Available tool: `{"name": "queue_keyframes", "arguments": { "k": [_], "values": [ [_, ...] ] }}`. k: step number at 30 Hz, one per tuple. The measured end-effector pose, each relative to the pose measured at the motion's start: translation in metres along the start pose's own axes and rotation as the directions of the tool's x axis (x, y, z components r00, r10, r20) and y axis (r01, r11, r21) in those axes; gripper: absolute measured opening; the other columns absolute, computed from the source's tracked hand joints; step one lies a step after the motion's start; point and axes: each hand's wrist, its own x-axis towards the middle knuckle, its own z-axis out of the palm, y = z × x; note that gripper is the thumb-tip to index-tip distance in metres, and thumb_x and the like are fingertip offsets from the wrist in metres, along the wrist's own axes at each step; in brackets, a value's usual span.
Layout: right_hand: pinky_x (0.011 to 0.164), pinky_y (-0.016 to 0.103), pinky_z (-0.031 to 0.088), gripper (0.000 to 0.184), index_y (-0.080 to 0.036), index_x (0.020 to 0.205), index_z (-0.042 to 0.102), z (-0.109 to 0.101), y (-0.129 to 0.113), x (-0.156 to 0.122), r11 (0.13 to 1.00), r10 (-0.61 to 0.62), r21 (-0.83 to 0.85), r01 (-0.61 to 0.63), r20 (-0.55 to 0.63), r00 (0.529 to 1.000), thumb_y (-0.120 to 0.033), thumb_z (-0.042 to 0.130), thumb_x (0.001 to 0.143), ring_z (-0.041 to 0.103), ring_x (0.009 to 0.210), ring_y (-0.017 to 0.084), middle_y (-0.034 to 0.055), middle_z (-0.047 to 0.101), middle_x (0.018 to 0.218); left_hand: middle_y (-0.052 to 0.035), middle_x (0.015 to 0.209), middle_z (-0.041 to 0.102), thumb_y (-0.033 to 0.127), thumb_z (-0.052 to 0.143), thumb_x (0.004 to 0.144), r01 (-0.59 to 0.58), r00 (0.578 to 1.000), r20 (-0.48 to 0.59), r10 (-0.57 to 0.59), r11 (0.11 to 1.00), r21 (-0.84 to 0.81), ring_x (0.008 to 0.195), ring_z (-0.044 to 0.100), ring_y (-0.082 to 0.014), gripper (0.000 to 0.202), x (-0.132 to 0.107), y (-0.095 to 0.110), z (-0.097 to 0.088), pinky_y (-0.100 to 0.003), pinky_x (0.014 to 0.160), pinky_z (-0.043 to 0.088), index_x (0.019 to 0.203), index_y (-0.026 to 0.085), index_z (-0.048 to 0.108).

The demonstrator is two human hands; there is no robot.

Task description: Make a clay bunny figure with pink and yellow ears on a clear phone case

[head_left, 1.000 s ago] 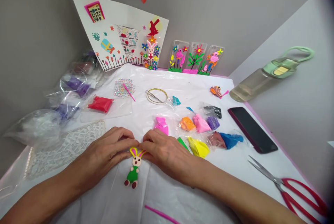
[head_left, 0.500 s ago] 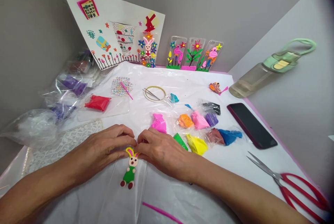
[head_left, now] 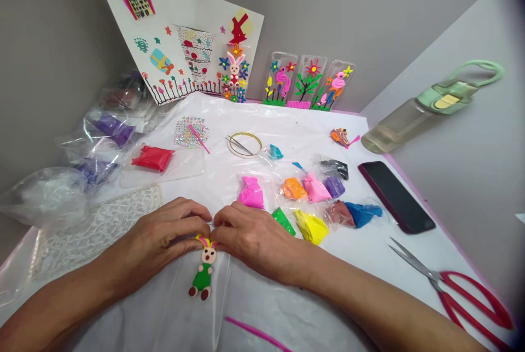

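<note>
A clay rabbit (head_left: 202, 275) with yellow and pink ears, a green outfit and brown feet lies flat on a clear phone case (head_left: 186, 314). My left hand (head_left: 176, 229) and my right hand (head_left: 244, 237) meet at the rabbit's ears, fingers curled and tips together. The left fingertips touch one ear and the right ones press in beside the other. Part of the ears is hidden under the fingers. A magenta stick tool (head_left: 256, 333) rests to the right of the case.
Bagged clay lumps, including yellow (head_left: 310, 226) and magenta (head_left: 251, 192), lie beyond my right hand. Scissors (head_left: 435, 275), a phone (head_left: 396, 197) and a bottle (head_left: 394, 125) are on the right. Plastic bags (head_left: 51, 197) and lacy material (head_left: 102, 223) lie left. Decorated cases (head_left: 308, 89) stand at the back.
The fingers have shifted slightly over the rabbit's ears and now cover more of them. The whole view has moved a little.
</note>
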Motion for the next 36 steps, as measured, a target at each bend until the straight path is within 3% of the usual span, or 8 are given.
{"name": "queue_keyframes", "arguments": {
  "k": [6,12,17,22,27,33,36],
  "values": [
    [0.087,0.029,0.052,0.030,-0.014,0.109,0.066,0.003,0.005,-0.002,0.991,-0.003,0.131,0.010,-0.056,0.998,-0.036,0.046,0.106,0.062,0.101,0.018,0.0097,0.067,0.110,0.0013,0.122,0.064,0.043,0.059,0.096,0.050,0.998,0.048,-0.047,0.998,-0.045,0.114,0.060,-0.0237,0.019,0.000,0.004,-0.002,-0.029,0.097,0.046,0.107,0.038,0.074],
    [0.086,0.028,0.053,0.031,-0.014,0.105,0.068,0.005,0.007,-0.001,0.993,-0.013,0.116,0.020,-0.058,0.998,-0.036,0.045,0.106,0.062,0.099,0.018,0.0098,0.066,0.109,0.0006,0.121,0.065,0.042,0.055,0.098,0.025,0.998,0.059,-0.026,1.000,0.015,0.114,0.060,-0.0242,0.022,0.003,0.004,-0.001,-0.030,0.098,0.045,0.095,0.035,0.076],
    [0.087,0.029,0.053,0.030,-0.015,0.106,0.067,0.006,0.008,-0.001,0.992,-0.006,0.122,0.015,-0.070,0.998,-0.036,0.046,0.105,0.063,0.100,0.018,0.0103,0.067,0.108,0.0012,0.128,0.061,0.040,0.055,0.099,0.052,0.997,0.066,-0.049,0.997,-0.050,0.120,0.058,-0.0228,0.020,0.000,-0.002,-0.001,-0.030,0.102,0.045,0.108,0.038,0.073],
    [0.086,0.030,0.053,0.030,-0.013,0.102,0.068,0.006,0.007,0.000,0.993,-0.010,0.117,0.019,-0.071,0.997,-0.035,0.048,0.105,0.063,0.099,0.019,0.0105,0.068,0.108,0.0013,0.127,0.062,0.038,0.052,0.100,0.048,0.998,0.033,-0.047,0.998,-0.028,0.119,0.059,-0.0218,0.023,-0.002,-0.005,0.000,-0.028,0.100,0.047,0.095,0.033,0.074],
    [0.086,0.029,0.053,0.029,-0.013,0.102,0.069,0.005,0.007,0.000,0.993,-0.014,0.115,0.023,-0.080,0.997,-0.034,0.048,0.105,0.063,0.099,0.020,0.0106,0.068,0.108,0.0022,0.128,0.063,0.042,0.057,0.098,0.034,0.999,0.001,-0.034,0.998,-0.047,0.119,0.060,-0.0206,0.019,-0.001,-0.010,0.000,-0.027,0.101,0.047,0.109,0.036,0.071],
    [0.085,0.029,0.053,0.029,-0.012,0.101,0.069,0.005,0.006,-0.001,0.993,-0.006,0.119,0.014,-0.073,0.997,-0.033,0.049,0.104,0.063,0.097,0.019,0.0111,0.068,0.108,0.0023,0.125,0.064,0.038,0.054,0.098,0.050,0.999,-0.019,-0.050,0.999,-0.022,0.116,0.062,-0.0192,0.017,-0.003,-0.013,-0.001,-0.025,0.098,0.048,0.096,0.032,0.071],
    [0.085,0.029,0.053,0.028,-0.012,0.101,0.069,0.005,0.006,-0.001,0.992,-0.001,0.123,0.010,-0.074,0.997,-0.032,0.050,0.104,0.063,0.098,0.020,0.0110,0.068,0.108,0.0032,0.125,0.065,0.038,0.055,0.098,0.037,0.999,-0.024,-0.038,0.999,-0.028,0.116,0.062,-0.0182,0.017,-0.005,-0.014,-0.002,-0.024,0.098,0.049,0.101,0.034,0.071]
  ]
}}
